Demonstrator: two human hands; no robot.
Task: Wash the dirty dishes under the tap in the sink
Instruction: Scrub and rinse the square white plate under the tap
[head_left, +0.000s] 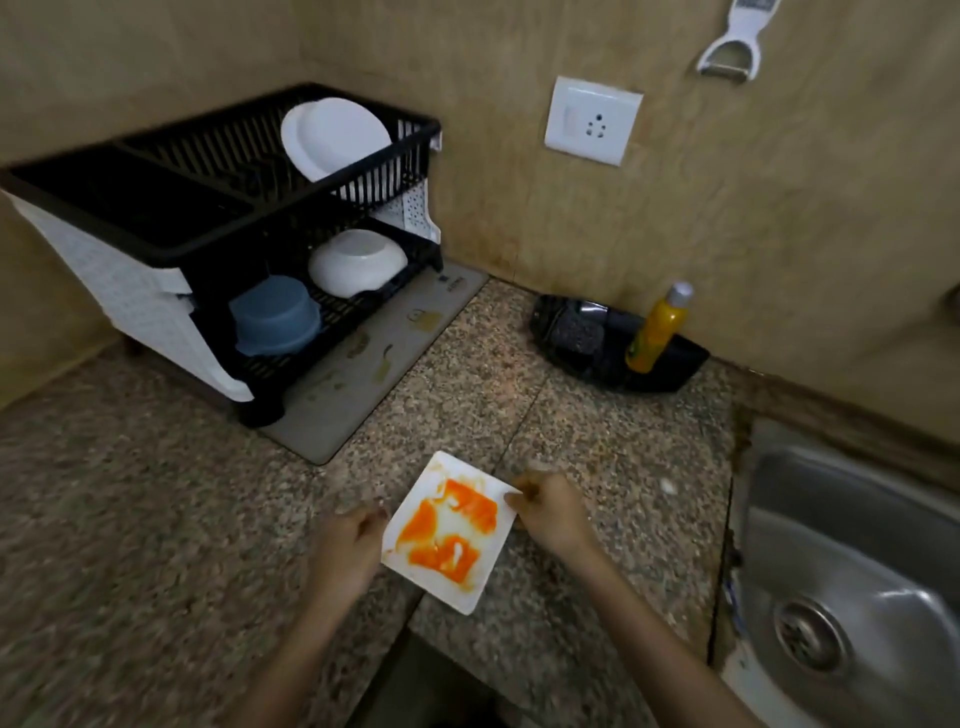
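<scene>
The orange-smeared plate (449, 530) lay on the desk (597, 415), well left of the sink (769, 499), its long axis roughly parallel to the sink's rim; the right hand (550, 512), nearer the sink, pinched its sink-side edge, and the left hand (353, 540) gripped the far edge.

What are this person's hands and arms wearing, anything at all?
Nothing visible. The left hand and right hand are gloveless; the left arm and right arm are bare to the frame's edge: no sleeves, watch or bangles. Blur hides any small rings.
</scene>
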